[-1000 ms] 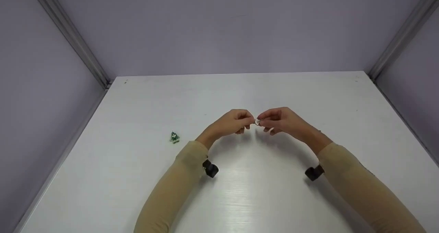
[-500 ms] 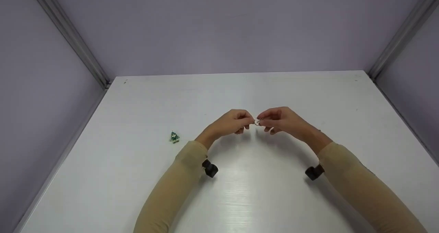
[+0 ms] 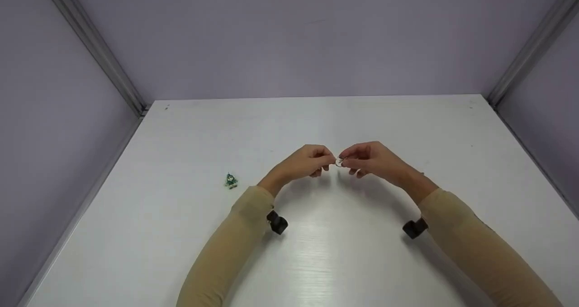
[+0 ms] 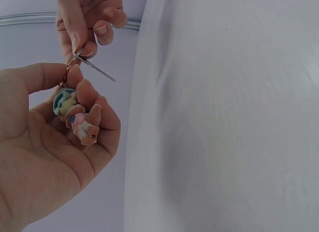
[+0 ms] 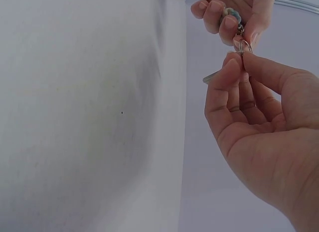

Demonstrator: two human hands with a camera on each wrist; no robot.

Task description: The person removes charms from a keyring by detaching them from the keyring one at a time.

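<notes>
Centrally above the table (image 3: 407,130), both hands pinch together: left hand (image 3: 303,162) clasping a figurine charm (image 4: 75,112), right hand (image 3: 373,158) its ring (image 5: 244,45).

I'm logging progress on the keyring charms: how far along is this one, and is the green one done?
Nothing looks finished. In hand: the left hand grips a small pastel charm while the right hand pinches the metal ring at its top; whether the ring is joined I cannot tell. Left over: the green charm lies untouched on the white table, apart from both hands.
</notes>
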